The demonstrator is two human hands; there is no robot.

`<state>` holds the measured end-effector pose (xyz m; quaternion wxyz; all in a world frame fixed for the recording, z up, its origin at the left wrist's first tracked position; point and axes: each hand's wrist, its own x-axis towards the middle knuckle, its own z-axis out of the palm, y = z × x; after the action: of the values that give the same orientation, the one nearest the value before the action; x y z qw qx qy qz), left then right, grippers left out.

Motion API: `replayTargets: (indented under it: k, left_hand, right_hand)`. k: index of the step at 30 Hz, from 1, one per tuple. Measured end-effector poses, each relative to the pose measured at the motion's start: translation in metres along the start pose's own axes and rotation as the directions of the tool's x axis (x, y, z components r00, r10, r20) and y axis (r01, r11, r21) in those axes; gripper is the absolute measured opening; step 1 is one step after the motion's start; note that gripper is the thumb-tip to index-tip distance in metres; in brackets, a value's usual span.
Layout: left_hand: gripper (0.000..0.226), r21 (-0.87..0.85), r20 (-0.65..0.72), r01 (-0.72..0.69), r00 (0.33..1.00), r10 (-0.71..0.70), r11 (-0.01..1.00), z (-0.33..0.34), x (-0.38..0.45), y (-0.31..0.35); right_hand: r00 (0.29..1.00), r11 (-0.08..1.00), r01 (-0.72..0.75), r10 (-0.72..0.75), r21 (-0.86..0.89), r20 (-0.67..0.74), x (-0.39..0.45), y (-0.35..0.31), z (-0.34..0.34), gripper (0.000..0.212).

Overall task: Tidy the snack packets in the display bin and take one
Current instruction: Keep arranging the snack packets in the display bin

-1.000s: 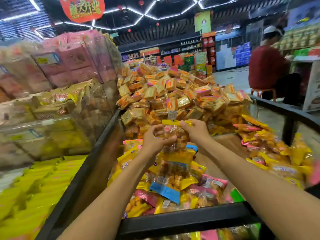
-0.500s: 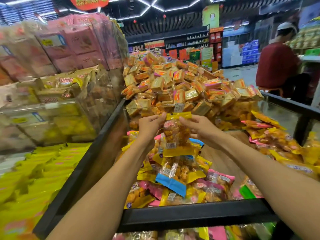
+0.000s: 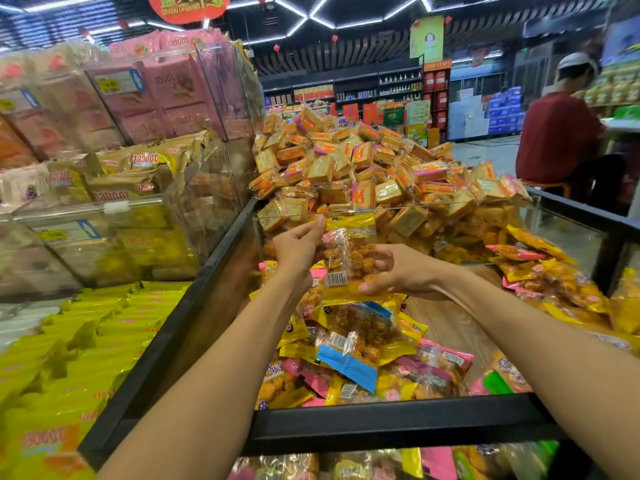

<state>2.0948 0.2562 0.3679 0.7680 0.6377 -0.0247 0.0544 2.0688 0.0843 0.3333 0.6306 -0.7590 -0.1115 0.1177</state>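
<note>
We're over the display bin point(image 3: 381, 433), black-framed w/ a clear divider. At 12 o'clock, a big heap of square wafer packs point(image 3: 363, 174). At 6, loose snack packets point(image 3: 349, 344) piled on the bin floor. Center frame, one yellow-topped packet point(image 3: 349, 258) held upright above that pile. Left hand point(image 3: 296, 245) pinches its top-left corner, fingers curled; right hand point(image 3: 403, 271) grips its right edge, thumb near the bottom.

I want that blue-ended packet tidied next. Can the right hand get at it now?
Probably not yet: the right hand helps hold a yellow packet. The blue-ended packet lies uncovered just below.
</note>
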Motion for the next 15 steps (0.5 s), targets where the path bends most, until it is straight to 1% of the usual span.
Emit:
replayTargets:
  k: [2, 3, 4, 5, 7, 9, 10, 11, 13, 14, 15]
  left_hand:
    - [0.032, 0.03, 0.024, -0.001, 1.0, 0.0, 1.0, -0.002, 0.001, 0.001]
    - [0.028, 0.069, 0.06, -0.006, 0.998, 0.002, 0.998, -0.002, 0.002, 0.002]
    - [0.031, 0.126, 0.116, -0.018, 0.993, 0.003, 0.992, -0.004, 0.003, 0.004]
    - [0.038, 0.204, 0.188, -0.03, 0.982, -0.009, 0.979, -0.005, 0.004, 0.006]
    - [0.055, 0.38, 0.328, -0.033, 0.939, -0.101, 0.924, -0.006, 0.001, 0.01]
    - [0.064, 0.512, 0.424, -0.048, 0.883, -0.203, 0.858, -0.007, -0.003, 0.009]
    - [0.07, 0.552, 0.449, -0.075, 0.866, -0.22, 0.831, -0.008, -0.004, 0.009]
    - [0.078, 0.577, 0.46, -0.103, 0.861, -0.218, 0.81, -0.009, -0.005, 0.008]
    - [0.089, 0.597, 0.469, -0.144, 0.861, -0.198, 0.789, -0.011, -0.003, 0.005]
    - [0.09, 0.597, 0.472, -0.151, 0.86, -0.193, 0.788, -0.011, -0.002, 0.004]
    - [0.09, 0.591, 0.474, -0.15, 0.86, -0.19, 0.793, -0.012, -0.002, 0.004]
  right_hand:
    - [1.0, 1.0, 0.005, -0.004, 0.016, -0.016, 0.001, -0.001, -0.004, 0.067]
    - [0.999, 0.999, 0.004, -0.003, 0.034, -0.041, 0.001, -0.003, -0.006, 0.072]
    - [0.998, 0.998, 0.01, -0.007, 0.054, -0.063, 0.001, -0.003, -0.008, 0.084]
    - [0.996, 0.995, 0.019, -0.01, 0.1, -0.085, 0.001, -0.004, -0.011, 0.092]
    - [0.992, 0.983, 0.049, -0.028, 0.178, -0.122, 0.001, -0.007, -0.015, 0.091]
    - [0.987, 0.976, 0.06, -0.027, 0.21, -0.155, 0.002, -0.007, -0.019, 0.106]
    - [0.987, 0.974, 0.061, -0.026, 0.219, -0.159, 0.001, -0.008, -0.019, 0.112]
    - [0.987, 0.971, 0.055, -0.018, 0.231, -0.157, -0.001, -0.009, -0.017, 0.111]
    - [0.987, 0.977, 0.043, -0.009, 0.21, -0.162, -0.002, -0.009, -0.017, 0.096]
    - [0.986, 0.979, 0.03, 0.004, 0.203, -0.166, -0.003, -0.008, -0.017, 0.095]
    - [0.988, 0.981, 0.017, 0.013, 0.194, -0.154, -0.003, -0.01, -0.015, 0.104]
